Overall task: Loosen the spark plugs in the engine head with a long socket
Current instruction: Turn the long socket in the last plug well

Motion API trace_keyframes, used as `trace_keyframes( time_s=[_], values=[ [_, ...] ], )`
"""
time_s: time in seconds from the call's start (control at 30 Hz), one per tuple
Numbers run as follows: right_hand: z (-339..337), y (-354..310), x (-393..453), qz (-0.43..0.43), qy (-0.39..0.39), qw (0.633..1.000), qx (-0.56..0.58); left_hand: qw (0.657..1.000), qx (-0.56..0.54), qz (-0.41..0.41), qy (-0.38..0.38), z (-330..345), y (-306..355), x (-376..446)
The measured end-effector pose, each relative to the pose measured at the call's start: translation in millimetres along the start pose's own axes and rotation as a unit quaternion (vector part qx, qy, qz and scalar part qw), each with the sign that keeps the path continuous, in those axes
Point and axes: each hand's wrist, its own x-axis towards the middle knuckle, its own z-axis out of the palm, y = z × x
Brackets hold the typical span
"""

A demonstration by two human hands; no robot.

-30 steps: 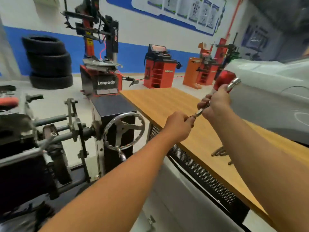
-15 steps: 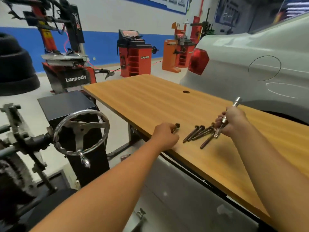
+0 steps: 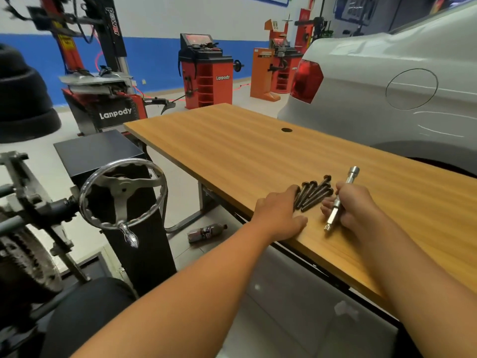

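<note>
Curled round the middle of the long socket [image 3: 342,200], my right hand [image 3: 355,206] has a firm grip on it, fingers wrapped over the shaft. That socket is a slim, bright steel bar, smooth and shiny, with a wider round cup at its far end and a squared, stepped tip at the near end. Its long axis runs diagonally: the cup points up and away from me toward the car, the tip slants down toward me and sits at or just above the tabletop [image 3: 232,156]; I cannot tell if it touches.

Just to the left of it lies a small cluster of dark bolts [image 3: 313,193], long and round-headed, dull brown-black metal, lying side by side on nearly the same slant. My left hand [image 3: 280,215] lies flat on the wood with fingers straight and relaxed, fingertips touching the near side of the bolts.

The tabletop is smooth orange-brown wood grain with a small round hole [image 3: 286,129] farther back. Beyond its far edge stands a pale grey car [image 3: 387,86] with a red tail light. To my left is a chrome handwheel [image 3: 122,193] on a black stand, and a bottle [image 3: 206,231] lies on the floor.
</note>
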Motion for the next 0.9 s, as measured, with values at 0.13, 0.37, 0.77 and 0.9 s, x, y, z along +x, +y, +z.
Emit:
trace_keyframes(
  time_s=[0.13,0.37,0.77,0.9],
  values=[
    [-10.7,-3.4,-7.9,0.0,0.014,1.0,0.011,0.999,-0.039,0.0,-0.003,-4.1,-8.4,-6.2],
    [-17.9,-3.7,-36.9,0.008,0.014,1.0,0.009,0.994,-0.103,-0.028,0.011,-10.0,-19.5,-33.3],
    [180.0,42.4,-233.0,-0.247,-0.353,0.902,-0.037,0.852,-0.462,-0.073,0.237,-135.0,-67.6,-179.9],
    [254.6,65.6,-324.0,-0.35,-0.475,0.799,-0.114,0.806,-0.416,-0.109,0.407,-204.3,-118.6,-280.8]
  ],
)
